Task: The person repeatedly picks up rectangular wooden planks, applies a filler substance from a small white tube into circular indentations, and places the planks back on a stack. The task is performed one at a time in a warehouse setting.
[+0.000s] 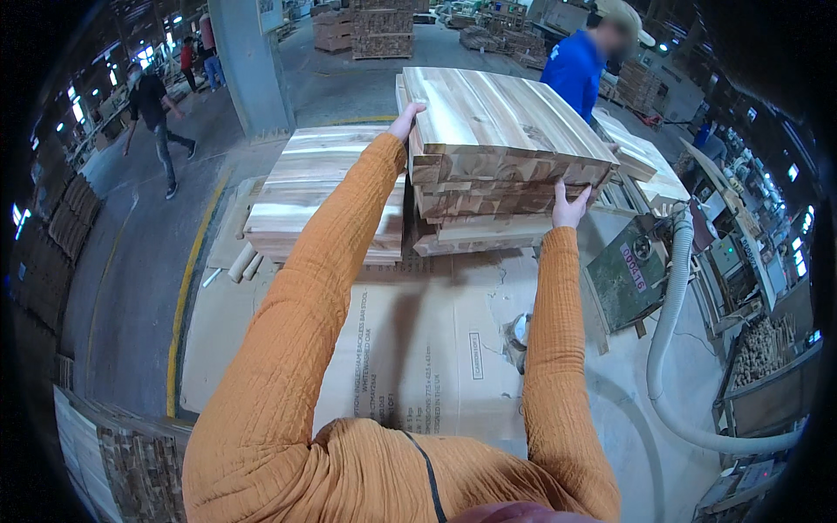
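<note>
Both my arms, in orange sleeves, reach forward to a stack of glued-up wooden panels (pixel 488 187) with light and brown strips. My left hand (pixel 405 120) grips the left edge of the top panel (pixel 497 109), near its far left corner. At the near edge, toward the right corner, my right hand (pixel 571 206) holds the panel's end, with fingers and thumb against the end grain. The undersides and some of my fingertips are hidden. To the left stands a lower stack of similar panels (pixel 305 187).
Flattened cardboard (pixel 392 349) lies under the stacks. At right are a green machine (pixel 626 272), a pale flexible hose (pixel 676 305) and more boards (pixel 641 152). A co-worker in blue (pixel 571 74) stands behind the stack. Another person (pixel 155 109) walks at far left, past a pillar (pixel 248 70).
</note>
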### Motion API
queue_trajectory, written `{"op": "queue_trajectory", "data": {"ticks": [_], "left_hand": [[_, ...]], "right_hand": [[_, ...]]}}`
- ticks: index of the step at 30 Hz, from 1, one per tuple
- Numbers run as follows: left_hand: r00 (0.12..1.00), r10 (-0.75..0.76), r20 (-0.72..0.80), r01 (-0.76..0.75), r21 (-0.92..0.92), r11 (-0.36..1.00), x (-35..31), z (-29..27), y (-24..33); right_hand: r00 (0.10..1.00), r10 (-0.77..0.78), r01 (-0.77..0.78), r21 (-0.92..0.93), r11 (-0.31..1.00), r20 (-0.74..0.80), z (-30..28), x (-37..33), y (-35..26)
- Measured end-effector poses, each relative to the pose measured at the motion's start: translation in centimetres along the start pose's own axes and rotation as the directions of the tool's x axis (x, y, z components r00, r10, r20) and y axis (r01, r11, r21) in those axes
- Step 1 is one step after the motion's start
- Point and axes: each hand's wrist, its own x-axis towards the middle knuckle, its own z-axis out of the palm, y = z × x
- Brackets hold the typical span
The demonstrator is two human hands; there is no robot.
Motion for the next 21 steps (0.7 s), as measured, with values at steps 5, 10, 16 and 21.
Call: {"op": "queue_trajectory", "data": {"ticks": [5,10,16,21], "left_hand": [[0.997,0.06,0.058,-0.061,0.012,0.998,2.5,-2.0,0.7],[0.993,-0.112,-0.048,0.122,0.316,0.941,2.0,-1.2,0.4],[0.963,0.242,-0.12,-0.068,0.761,0.645,-0.9,-15.5,0.3],[0.726,0.551,-0.411,0.499,0.866,-0.011,-9.0,-30.5,0.8]], "right_hand": [[1.0,-0.029,0.028,-0.173,0.985,-0.002,1.8,0.0,-0.7],[0.969,-0.229,0.237,0.083,0.968,-0.095,0.2,-4.4,-0.3],[0.775,-0.237,-0.147,0.532,0.834,0.586,3.3,-23.7,-2.7],[0.473,0.226,-0.562,0.094,0.822,0.852,7.5,-25.6,-4.3]]}}
